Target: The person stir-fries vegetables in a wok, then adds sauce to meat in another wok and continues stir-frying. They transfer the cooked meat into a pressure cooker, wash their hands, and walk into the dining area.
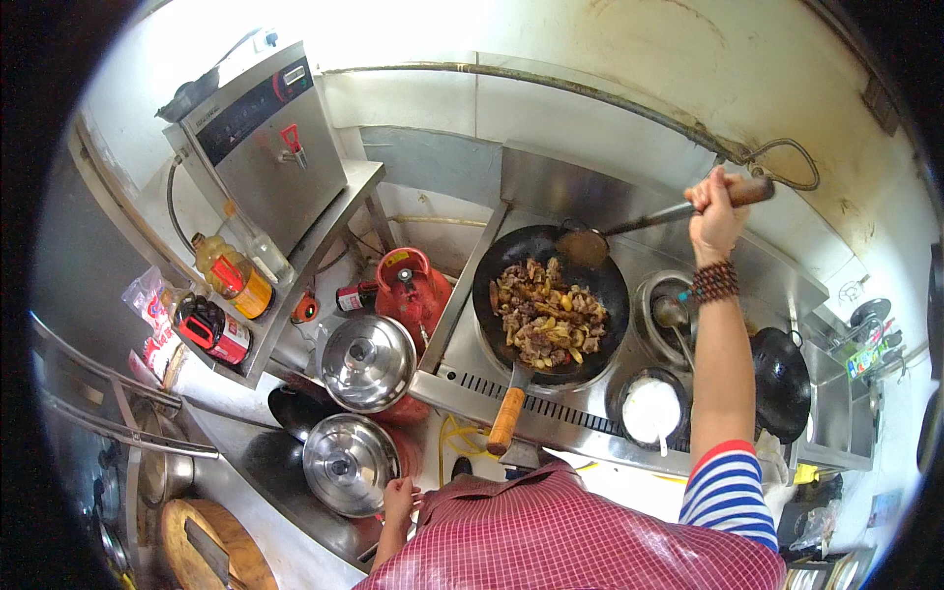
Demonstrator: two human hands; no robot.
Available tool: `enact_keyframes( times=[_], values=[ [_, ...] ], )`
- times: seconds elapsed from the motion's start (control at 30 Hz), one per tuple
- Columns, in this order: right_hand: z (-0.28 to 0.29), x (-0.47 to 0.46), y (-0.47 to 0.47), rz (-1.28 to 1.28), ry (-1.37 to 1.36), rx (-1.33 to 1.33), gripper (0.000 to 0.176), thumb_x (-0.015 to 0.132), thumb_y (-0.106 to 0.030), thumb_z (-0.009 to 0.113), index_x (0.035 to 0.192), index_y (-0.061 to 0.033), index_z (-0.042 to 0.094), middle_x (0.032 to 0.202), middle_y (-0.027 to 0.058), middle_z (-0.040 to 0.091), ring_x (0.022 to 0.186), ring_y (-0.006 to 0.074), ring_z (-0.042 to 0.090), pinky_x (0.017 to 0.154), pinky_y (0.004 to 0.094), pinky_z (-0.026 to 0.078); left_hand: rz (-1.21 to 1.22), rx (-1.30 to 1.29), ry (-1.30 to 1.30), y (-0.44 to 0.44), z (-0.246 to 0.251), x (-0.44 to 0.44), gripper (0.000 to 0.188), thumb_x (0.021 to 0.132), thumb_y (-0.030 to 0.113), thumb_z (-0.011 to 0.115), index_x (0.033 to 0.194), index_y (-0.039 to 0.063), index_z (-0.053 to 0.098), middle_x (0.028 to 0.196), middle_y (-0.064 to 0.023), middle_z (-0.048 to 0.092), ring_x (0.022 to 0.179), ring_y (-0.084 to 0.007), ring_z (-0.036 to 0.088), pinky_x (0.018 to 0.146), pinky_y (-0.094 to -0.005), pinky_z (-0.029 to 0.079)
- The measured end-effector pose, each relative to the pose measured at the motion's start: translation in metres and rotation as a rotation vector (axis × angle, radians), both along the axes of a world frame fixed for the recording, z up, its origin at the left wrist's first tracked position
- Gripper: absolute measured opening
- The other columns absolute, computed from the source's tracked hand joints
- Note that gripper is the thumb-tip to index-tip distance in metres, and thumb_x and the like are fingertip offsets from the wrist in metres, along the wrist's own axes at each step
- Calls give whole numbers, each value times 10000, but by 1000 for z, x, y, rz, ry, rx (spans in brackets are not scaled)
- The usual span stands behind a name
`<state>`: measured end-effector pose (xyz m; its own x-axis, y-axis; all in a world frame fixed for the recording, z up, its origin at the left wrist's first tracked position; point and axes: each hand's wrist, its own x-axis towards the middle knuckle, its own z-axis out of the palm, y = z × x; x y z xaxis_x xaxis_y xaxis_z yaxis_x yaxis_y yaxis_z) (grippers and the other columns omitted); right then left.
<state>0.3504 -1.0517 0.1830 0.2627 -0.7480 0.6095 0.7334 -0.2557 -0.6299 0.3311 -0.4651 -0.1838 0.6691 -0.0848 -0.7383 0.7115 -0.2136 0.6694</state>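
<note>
My right hand (pixel 715 203) grips the wooden handle of a long metal wok spatula (pixel 649 219). The spatula's blade rests at the far rim of a black wok (pixel 495 254). Browned chunks of meat with yellowish pieces (pixel 549 313) fill the middle of the wok, whose own wooden handle (pixel 507 420) points towards me. My left hand (pixel 402 498) hangs low by my apron, beside a shiny steel pot lid (pixel 346 464). Its fingers look curled, and whether they hold anything is unclear.
Right of the wok are a metal pot with a ladle (pixel 671 313), a bowl of white seasoning (pixel 653 409) and another black wok (pixel 782 383). A red gas cylinder (pixel 417 287), a second lidded pot (pixel 369 361) and sauce bottles (pixel 236 276) stand left. A cleaver (pixel 206 549) lies on a round chopping block (pixel 177 523).
</note>
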Motion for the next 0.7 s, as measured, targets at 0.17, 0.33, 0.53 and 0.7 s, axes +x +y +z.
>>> enact_keyframes(
  times=[0.17,0.33,0.53,0.7],
  values=[
    [-26,51,14,246,104,254,266,924,-125,591,719,-127,421,530,-32,353,465,95,358,516,296,367,2,62,-31,9,-3,-19,362,922,290,579,1044,-42,504,835,-130,623,677,-184,617,539,-300,513],
    [-26,-4,63,742,270,-258,261,933,-169,577,752,-118,397,536,-30,360,484,99,352,558,295,348,-97,92,-62,11,-11,-18,348,923,302,582,1020,-27,524,823,-130,645,668,-177,609,546,-331,484],
    [-13,-107,112,465,50,-438,213,904,-157,621,780,-104,456,544,-27,429,467,103,365,519,297,347,12,-32,-37,-4,-20,8,246,922,250,566,1014,31,502,813,-105,603,612,-165,608,478,-280,510],
    [0,-163,134,225,-19,-450,235,936,-257,581,802,-128,436,544,-32,401,466,103,351,492,270,305,-100,64,-55,-21,-14,18,261,929,248,562,1034,16,503,813,-113,621,617,-178,621,484,-296,519]
  ],
)
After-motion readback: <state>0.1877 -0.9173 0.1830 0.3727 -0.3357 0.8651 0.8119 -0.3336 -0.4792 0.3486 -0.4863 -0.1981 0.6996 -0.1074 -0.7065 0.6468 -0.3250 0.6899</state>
